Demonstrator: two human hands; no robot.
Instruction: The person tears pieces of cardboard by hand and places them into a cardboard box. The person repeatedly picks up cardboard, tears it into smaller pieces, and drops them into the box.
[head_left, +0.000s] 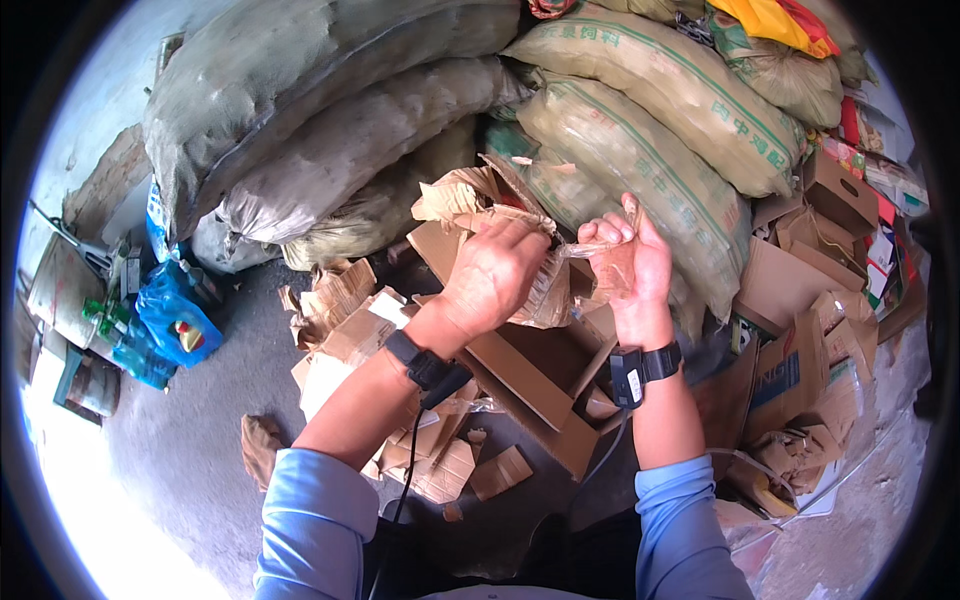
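Note:
My left hand (499, 274) grips a crumpled, torn piece of brown cardboard (541, 296), its fingers curled over the upper edge. Clear and brown packing tape (615, 271) hangs from my right hand (637, 255), which pinches it against the palm. A strip of that tape stretches across to the cardboard in the left hand. Below both hands an open cardboard box (540, 360) rests tilted on the floor, its flaps spread. Part of the torn piece is hidden behind my left hand.
Stuffed woven sacks (637, 150) are piled in front. Torn cardboard scraps (435, 465) lie on the floor (202, 405) near my feet. Flattened boxes (795, 367) lean at the right. A blue plastic bag (176, 311) and green bottles (112, 322) stand at the left. Cables trail from both wrists.

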